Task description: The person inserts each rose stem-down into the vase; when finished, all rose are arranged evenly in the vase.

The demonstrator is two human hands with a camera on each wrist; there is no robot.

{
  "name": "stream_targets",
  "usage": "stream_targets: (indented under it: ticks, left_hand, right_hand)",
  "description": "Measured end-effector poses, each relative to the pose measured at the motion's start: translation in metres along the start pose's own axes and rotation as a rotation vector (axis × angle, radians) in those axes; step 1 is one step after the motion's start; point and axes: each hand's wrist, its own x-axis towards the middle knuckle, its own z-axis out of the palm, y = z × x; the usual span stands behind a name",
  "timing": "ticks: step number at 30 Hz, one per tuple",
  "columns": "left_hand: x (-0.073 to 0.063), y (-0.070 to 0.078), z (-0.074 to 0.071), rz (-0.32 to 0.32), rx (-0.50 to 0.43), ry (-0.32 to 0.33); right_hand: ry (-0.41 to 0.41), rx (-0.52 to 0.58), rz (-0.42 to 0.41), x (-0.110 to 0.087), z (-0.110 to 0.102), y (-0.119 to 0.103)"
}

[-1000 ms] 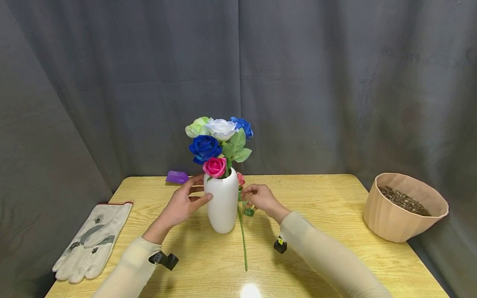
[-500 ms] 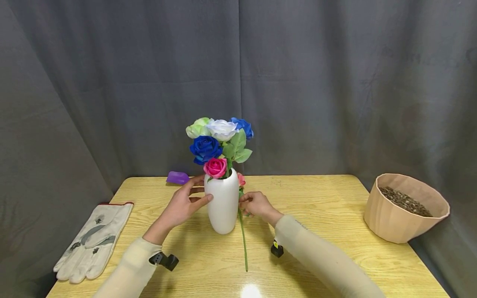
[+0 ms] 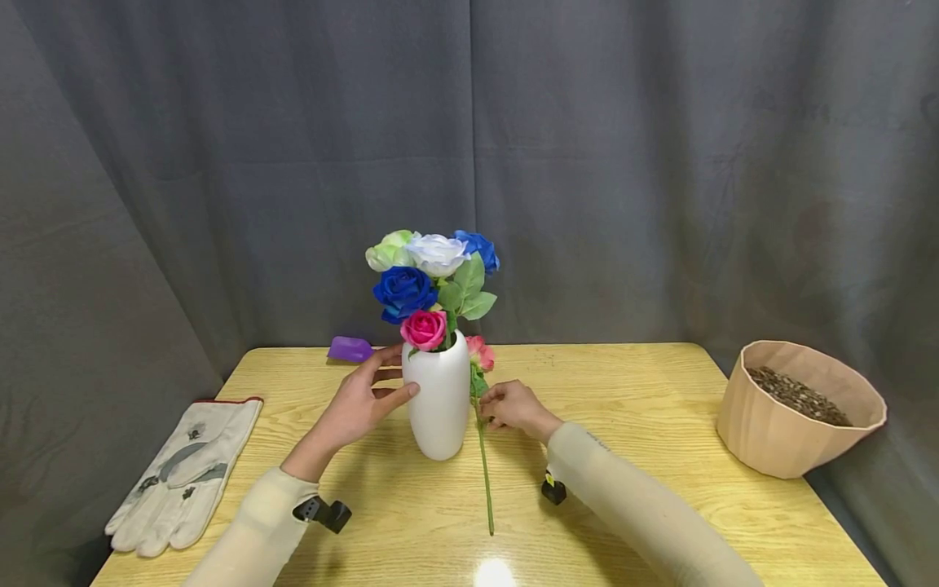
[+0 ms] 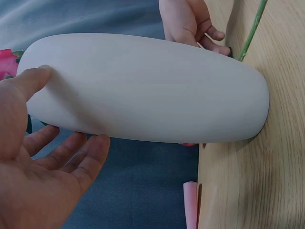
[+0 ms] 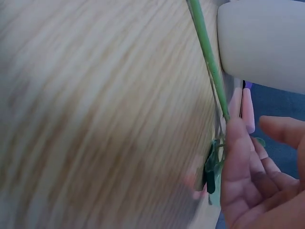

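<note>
My left hand holds the upright white vase, thumb on its near side and fingers round the far side, as the left wrist view shows. Blue, white, green and pink roses stand in the vase. Just right of it, a coral-pink flower lies with its long green stem pointing towards me. My right hand is at the stem's upper part, below the bloom. In the right wrist view the fingertips touch the stem, the fingers loosely bent and the thumb apart from them.
Behind the left hand lies a purple scoop, its pink handle showing in the left wrist view. Work gloves lie at the table's left edge. A peach planter with brown soil stands at the right edge. Grey curtains hang behind.
My right hand has moved down along the stem, then slightly right. The coral-pink flower and its stem have shifted a little to the right. Left hand and vase stay still.
</note>
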Motion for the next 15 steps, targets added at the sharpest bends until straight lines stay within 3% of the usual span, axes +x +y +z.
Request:
stream_targets:
  ticks: [10,15]
  left_hand:
    - [0.0000,0.0011,-0.0004,-0.002,0.004,0.001]
    - [-0.0001,0.0001,-0.0003,-0.003,0.004,0.001]
  right_hand:
    - [0.080,-0.182,-0.031,-0.0002,-0.0005,0.0024]
    - [0.107,-0.212,-0.021,0.0012,0.0022,0.0041]
